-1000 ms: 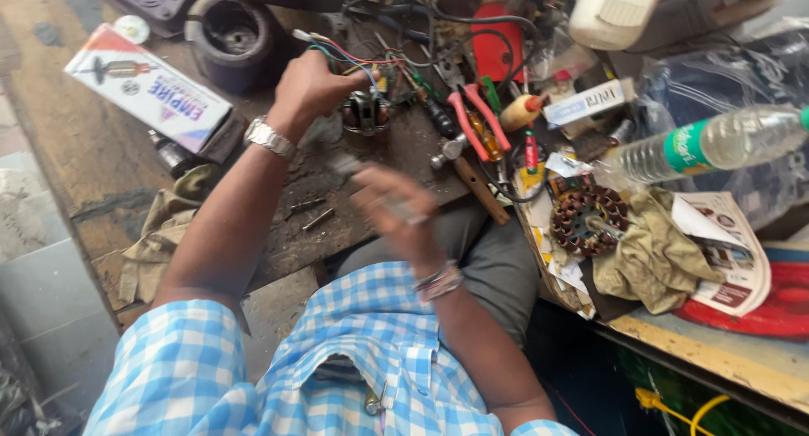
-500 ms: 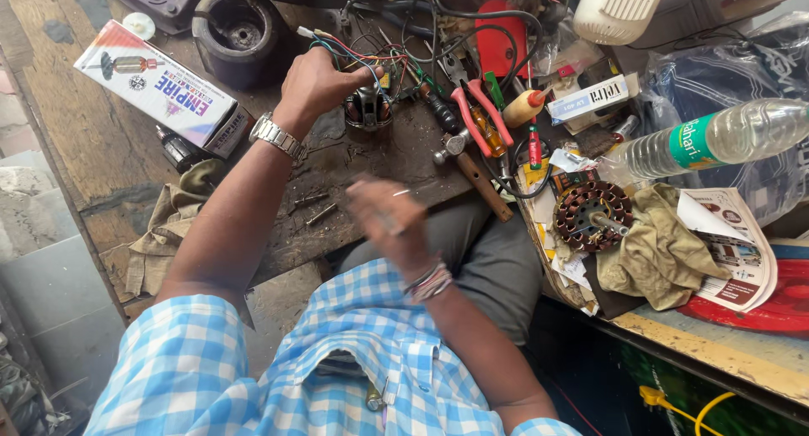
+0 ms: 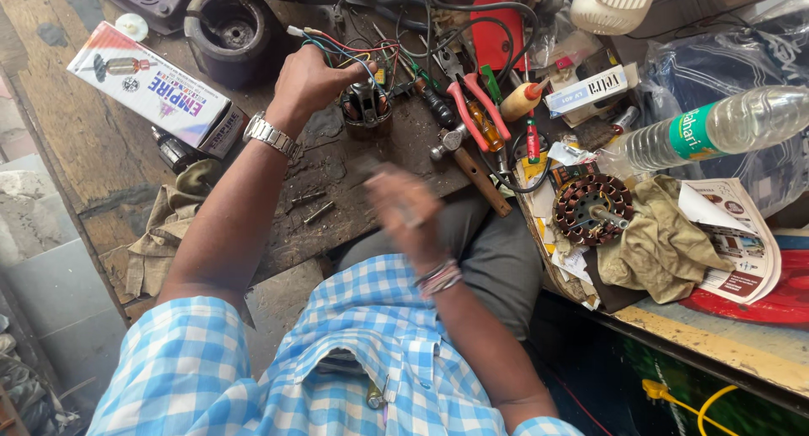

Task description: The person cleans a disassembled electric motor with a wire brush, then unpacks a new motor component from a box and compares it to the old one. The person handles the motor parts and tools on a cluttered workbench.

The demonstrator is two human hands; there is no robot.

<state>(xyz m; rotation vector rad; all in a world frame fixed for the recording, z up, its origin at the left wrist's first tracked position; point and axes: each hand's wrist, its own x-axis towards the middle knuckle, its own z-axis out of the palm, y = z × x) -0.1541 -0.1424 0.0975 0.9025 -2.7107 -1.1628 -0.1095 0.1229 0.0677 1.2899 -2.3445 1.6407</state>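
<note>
Cluttered and scarred, the dark wooden desk point(image 3: 337, 192) fills the upper half of my view. My left hand point(image 3: 308, 82) is clenched around a bundle of coloured wires beside the small dark motor winding point(image 3: 366, 107) at upper centre, touching it. My right hand point(image 3: 404, 204) hangs blurred at centre frame; I cannot tell whether it grips anything. I judge this a wiring step on the winding, calling for a steady hold on the leads. Red-handled pliers point(image 3: 476, 107) lie just right of the winding. Wire ends stay hidden under my left fingers.
</note>
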